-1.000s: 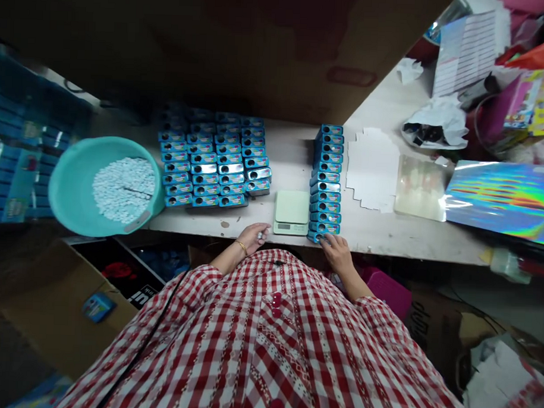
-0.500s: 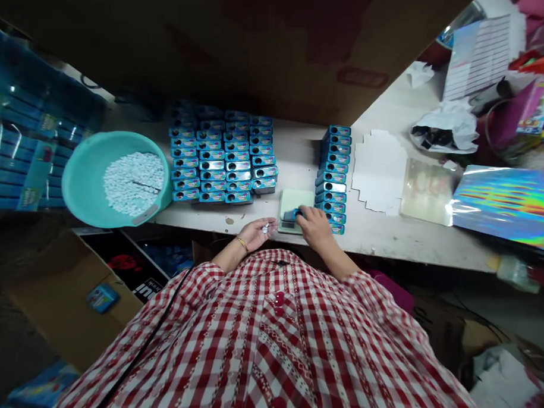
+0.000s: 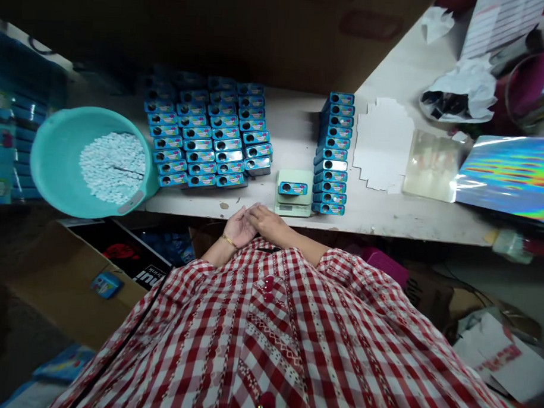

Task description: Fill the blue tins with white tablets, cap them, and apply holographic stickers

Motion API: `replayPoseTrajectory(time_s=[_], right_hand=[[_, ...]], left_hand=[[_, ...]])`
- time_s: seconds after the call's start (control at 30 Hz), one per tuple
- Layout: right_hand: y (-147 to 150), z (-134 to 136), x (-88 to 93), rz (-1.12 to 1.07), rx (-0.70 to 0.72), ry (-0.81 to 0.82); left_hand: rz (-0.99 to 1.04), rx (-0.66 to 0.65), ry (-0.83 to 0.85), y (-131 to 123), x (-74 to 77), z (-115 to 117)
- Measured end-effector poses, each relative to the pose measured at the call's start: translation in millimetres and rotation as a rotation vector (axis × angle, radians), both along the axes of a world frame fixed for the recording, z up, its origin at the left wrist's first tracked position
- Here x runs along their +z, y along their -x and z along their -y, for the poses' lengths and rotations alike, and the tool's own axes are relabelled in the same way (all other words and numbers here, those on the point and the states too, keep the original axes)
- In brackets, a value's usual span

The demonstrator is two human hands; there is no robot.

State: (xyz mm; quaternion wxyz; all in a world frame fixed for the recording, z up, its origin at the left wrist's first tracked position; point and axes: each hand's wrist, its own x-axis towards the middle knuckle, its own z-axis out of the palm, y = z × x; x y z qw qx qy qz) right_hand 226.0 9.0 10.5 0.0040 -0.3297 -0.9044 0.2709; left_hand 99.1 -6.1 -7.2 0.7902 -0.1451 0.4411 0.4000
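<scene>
Both hands meeting at bench front edge: left hand lying cupped palm-up, right hand fingers reaching into it; contents can't tell. Blue tin sitting on scale just beyond, w/ tin rows either side.

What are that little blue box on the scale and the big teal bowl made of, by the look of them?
The blue box looks like printed tin: glossy highlights and rounded corners suggest metal, though coated card is possible. The teal bowl looks like moulded plastic, with an even matte colour and a thick smooth rim.
</scene>
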Motion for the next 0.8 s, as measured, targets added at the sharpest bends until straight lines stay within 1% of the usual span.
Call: replayPoseTrajectory(time_s=[0.07, 0.17, 0.33, 0.43, 0.5, 0.57, 0.7, 0.73, 0.8], right_hand=[[1.4, 2.1, -3.4, -0.009, 0.028, 0.051], [-3.3, 3.8, -6.4, -0.004, 0.004, 0.099], [-5.3, 5.2, -6.4, 0.041, -0.011, 0.122], [-6.2, 5.7, -5.8, 0.033, 0.0, 0.128], [-10.4, 4.7, -5.4, -0.018, -0.008, 0.127], [-18.7, 0.6, -4.5, -0.107, -0.081, 0.134], [-46.0, -20.5, -0.8, -0.307, -0.324, 0.1], [-53.3, -27.8, 0.0, -0.319, -0.371, 0.079], [-65.5, -42.4, 0.7, -0.271, -0.432, 0.034]], left_hand=[[-0.013, 0.009, 0.026, 4.4, -1.5, 7.3], [-0.019, -0.003, 0.044, 7.3, -2.1, 14.2], [0.005, -0.095, 0.044, 5.3, -0.4, 17.1], [-0.002, -0.115, 0.038, 1.7, 3.9, 15.2], [-0.021, -0.117, 0.018, -2.9, 10.4, 11.4], [-0.038, -0.12, -0.037, -10.2, 19.9, 4.8], [-0.107, -0.122, -0.196, -31.1, 38.4, -17.4], [-0.122, -0.128, -0.217, -36.6, 40.9, -24.1], [-0.149, -0.145, -0.231, -46.5, 42.3, -36.9]])
